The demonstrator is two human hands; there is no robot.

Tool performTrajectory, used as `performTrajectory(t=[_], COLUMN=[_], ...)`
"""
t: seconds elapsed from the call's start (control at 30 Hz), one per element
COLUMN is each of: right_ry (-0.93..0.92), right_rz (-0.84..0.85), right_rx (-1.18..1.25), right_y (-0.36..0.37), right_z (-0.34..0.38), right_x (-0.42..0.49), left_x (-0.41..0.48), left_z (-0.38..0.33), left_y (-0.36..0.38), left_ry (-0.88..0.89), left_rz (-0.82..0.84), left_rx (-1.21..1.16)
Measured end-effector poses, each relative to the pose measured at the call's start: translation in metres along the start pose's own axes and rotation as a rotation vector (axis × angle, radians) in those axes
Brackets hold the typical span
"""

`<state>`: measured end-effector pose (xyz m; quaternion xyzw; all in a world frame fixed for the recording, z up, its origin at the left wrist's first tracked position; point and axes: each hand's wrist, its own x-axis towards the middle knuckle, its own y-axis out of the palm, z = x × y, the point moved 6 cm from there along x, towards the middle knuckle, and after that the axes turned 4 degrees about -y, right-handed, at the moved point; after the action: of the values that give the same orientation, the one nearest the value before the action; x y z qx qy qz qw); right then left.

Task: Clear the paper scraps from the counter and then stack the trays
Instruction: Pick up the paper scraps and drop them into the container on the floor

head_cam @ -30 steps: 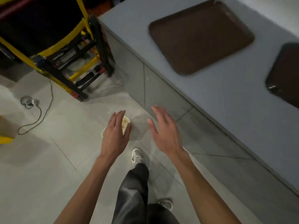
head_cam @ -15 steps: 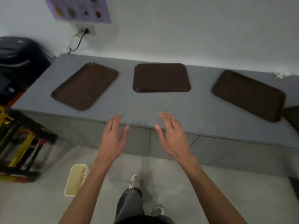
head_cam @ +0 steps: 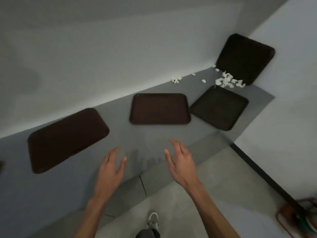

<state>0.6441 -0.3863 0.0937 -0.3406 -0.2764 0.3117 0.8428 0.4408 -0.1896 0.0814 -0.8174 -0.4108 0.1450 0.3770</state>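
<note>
Three dark brown trays lie flat on the grey counter (head_cam: 154,134): a left tray (head_cam: 66,140), a middle tray (head_cam: 159,109) and a right tray (head_cam: 219,107). Another tray (head_cam: 245,57) leans against the wall in the far right corner. White paper scraps (head_cam: 226,80) are piled at that tray's foot, with a smaller clump (head_cam: 176,79) further left along the wall. My left hand (head_cam: 111,167) and my right hand (head_cam: 180,162) hover over the counter's front edge, fingers relaxed, holding nothing.
The counter ends at the right by a light wall with a dark baseboard (head_cam: 267,179). A brownish wire-framed object (head_cam: 296,219) stands on the floor at lower right. My shoe (head_cam: 152,220) is on the grey floor below the counter.
The view swung from the floor and a yellow frame up to the counter, then right to its far end. The paper scraps and the leaning tray came into sight. Both hands stayed empty.
</note>
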Motion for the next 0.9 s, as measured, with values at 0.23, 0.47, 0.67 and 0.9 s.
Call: performTrajectory(t=[0.23,0.47,0.67,0.9], right_ry=[0.261,0.446,0.5,0.468], right_rz=[-0.152,-0.25,-0.263,-0.175], right_rx=[-0.051,-0.085,-0.081,-0.07], right_y=[-0.074,-0.125,-0.165,-0.229], right_z=[-0.084,-0.172,-0.267,-0.375], right_x=[0.027,0.035,0.06,0.111], left_x=[0.098,0.16,0.207,0.234], left_z=[-0.087,-0.189,-0.259,-0.337], left_y=[0.105,0.205,0.294,0.373], left_ry=[0.15,0.317,0.356,0.275], left_rz=[0.209,0.374,0.404,0.345], left_rx=[-0.017,0.008,0.015,-0.004])
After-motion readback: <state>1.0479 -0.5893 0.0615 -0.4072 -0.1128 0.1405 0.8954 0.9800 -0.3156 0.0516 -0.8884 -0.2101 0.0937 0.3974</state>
